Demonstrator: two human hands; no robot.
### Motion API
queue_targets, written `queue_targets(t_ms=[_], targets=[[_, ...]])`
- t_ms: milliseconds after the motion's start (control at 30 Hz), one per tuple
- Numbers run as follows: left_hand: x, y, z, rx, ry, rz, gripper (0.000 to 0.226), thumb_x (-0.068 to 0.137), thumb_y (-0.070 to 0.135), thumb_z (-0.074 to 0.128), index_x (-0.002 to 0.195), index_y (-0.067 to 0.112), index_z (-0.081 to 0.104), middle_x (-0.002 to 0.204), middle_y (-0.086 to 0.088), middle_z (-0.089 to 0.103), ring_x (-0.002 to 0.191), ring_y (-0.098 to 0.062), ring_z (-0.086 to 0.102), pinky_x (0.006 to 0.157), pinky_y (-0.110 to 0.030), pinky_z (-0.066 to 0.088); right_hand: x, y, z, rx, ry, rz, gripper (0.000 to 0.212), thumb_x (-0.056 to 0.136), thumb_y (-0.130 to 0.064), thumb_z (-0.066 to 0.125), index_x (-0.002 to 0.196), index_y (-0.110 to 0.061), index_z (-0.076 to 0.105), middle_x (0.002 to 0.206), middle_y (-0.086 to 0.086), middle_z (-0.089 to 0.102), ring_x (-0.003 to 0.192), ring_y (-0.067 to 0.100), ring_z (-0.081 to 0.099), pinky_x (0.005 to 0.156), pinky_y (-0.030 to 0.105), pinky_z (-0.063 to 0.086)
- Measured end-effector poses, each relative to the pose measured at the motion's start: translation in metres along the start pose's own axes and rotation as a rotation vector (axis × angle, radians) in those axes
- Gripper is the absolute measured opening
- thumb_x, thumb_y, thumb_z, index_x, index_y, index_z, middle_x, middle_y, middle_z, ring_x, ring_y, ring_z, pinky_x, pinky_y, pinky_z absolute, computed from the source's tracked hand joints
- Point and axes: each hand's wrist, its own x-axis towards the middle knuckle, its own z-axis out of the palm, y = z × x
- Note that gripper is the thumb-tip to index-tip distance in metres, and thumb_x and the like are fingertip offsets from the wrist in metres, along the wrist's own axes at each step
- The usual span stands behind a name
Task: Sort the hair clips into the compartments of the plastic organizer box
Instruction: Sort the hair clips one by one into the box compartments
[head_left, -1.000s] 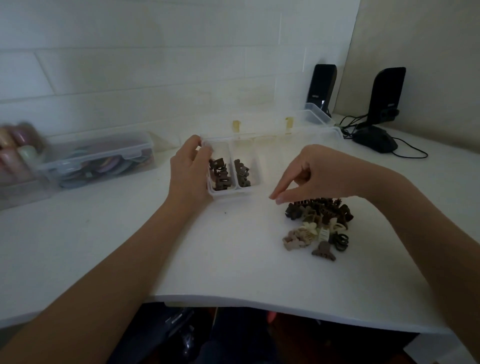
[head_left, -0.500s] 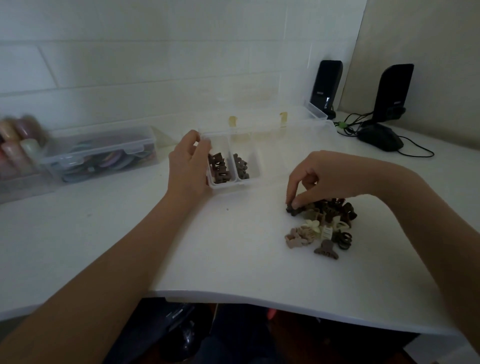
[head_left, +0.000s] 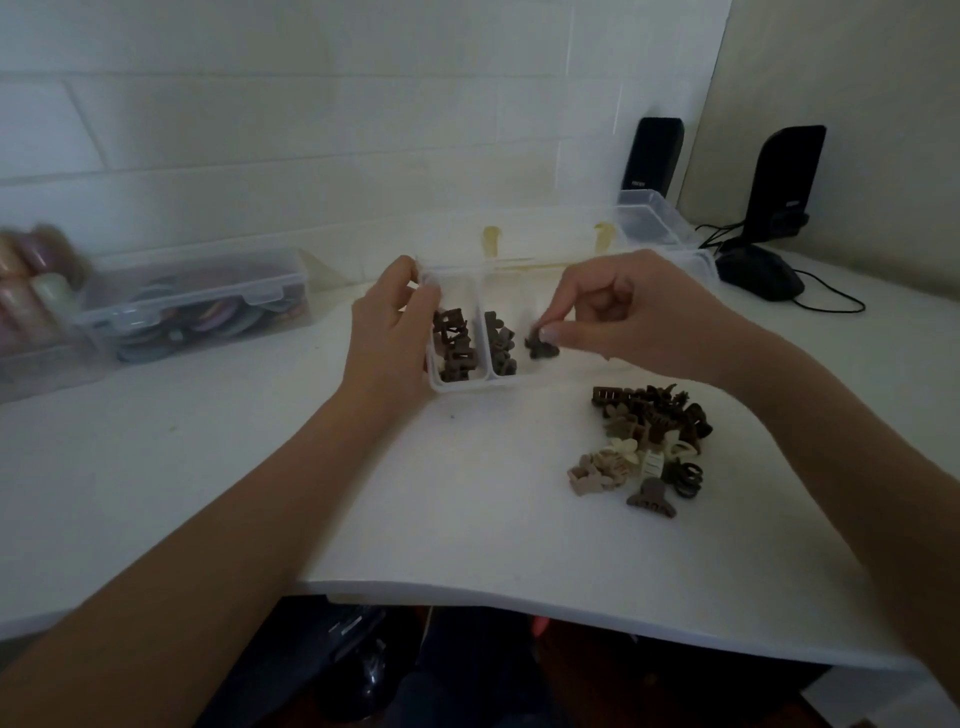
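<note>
A clear plastic organizer box (head_left: 467, 385) sits at the middle of the white desk, its lid open toward the wall. Brown hair clips fill its left compartment (head_left: 454, 348), and darker clips lie in the one beside it (head_left: 500, 345). My left hand (head_left: 392, 332) grips the box's left wall. My right hand (head_left: 618, 317) pinches a dark brown hair clip (head_left: 540, 347) over the box, just right of the second compartment. A pile of brown, beige and cream hair clips (head_left: 644, 441) lies on the desk to the right.
A closed clear box of coloured hair items (head_left: 197, 306) stands at the left, with blurred rolls (head_left: 36, 280) beyond it. Two black speakers (head_left: 652, 156) (head_left: 787, 176), a black mouse (head_left: 758, 270) and cables sit at the back right. The desk's front edge curves near me.
My right hand dropped to the pile, took a dark clip, and carried it left and up over the box. My left hand stayed on the box's left wall.
</note>
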Motion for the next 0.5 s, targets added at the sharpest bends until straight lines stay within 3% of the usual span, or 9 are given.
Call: queue_targets(t_ms=[67, 133, 233, 333, 500], targets=[[-0.003, 0.001, 0.002, 0.028, -0.034, 0.033, 0.033, 0.093, 0.005, 0.043, 0.065, 0.02, 0.036, 0.05, 0.016, 0.042, 0.049, 0.001, 0.035, 0.047, -0.01, 0.027, 0.002, 0.001, 0.01, -0.095, 0.214, -0.04, 0.01, 0.08, -0.026, 0.071, 0.078, -0.016, 0.069, 0.052, -0.004, 0.05, 0.045, 0.006, 0.036, 0.05, 0.012, 0.031], [-0.004, 0.004, 0.004, 0.025, -0.045, 0.035, 0.032, 0.092, 0.007, 0.044, 0.065, 0.022, 0.035, 0.051, 0.013, 0.041, 0.05, 0.0, 0.035, 0.047, -0.011, 0.028, 0.003, 0.001, 0.02, -0.283, 0.324, -0.056, 0.014, 0.081, -0.031, 0.069, 0.074, -0.02, 0.065, 0.054, -0.008, 0.047, 0.049, 0.005, 0.04, 0.053, 0.016, 0.03], [-0.006, 0.007, 0.006, 0.035, -0.057, 0.059, 0.026, 0.088, 0.013, 0.042, 0.065, 0.021, 0.034, 0.056, 0.009, 0.038, 0.05, -0.001, 0.035, 0.048, -0.012, 0.028, 0.002, -0.001, 0.032, -0.493, 0.364, -0.078, 0.016, 0.081, -0.032, 0.068, 0.07, -0.03, 0.056, 0.055, -0.009, 0.041, 0.055, 0.007, 0.042, 0.049, 0.022, 0.033], [-0.005, 0.007, 0.006, 0.059, -0.061, 0.067, 0.021, 0.087, 0.017, 0.042, 0.067, 0.018, 0.035, 0.056, 0.009, 0.039, 0.051, -0.001, 0.036, 0.049, -0.013, 0.029, 0.002, -0.005, 0.039, -0.578, 0.386, -0.074, 0.009, 0.08, -0.03, 0.07, 0.072, -0.027, 0.067, 0.061, -0.013, 0.037, 0.058, 0.008, 0.042, 0.044, 0.018, 0.027], [-0.004, 0.005, 0.006, 0.049, -0.051, 0.061, 0.031, 0.09, 0.01, 0.043, 0.064, 0.024, 0.033, 0.049, 0.017, 0.045, 0.049, 0.001, 0.038, 0.048, -0.011, 0.03, 0.005, -0.007, 0.036, -0.734, 0.296, -0.054, 0.019, 0.089, -0.036, 0.058, 0.102, -0.032, 0.072, 0.079, -0.008, 0.043, 0.074, 0.011, 0.043, 0.047, 0.016, 0.02]])
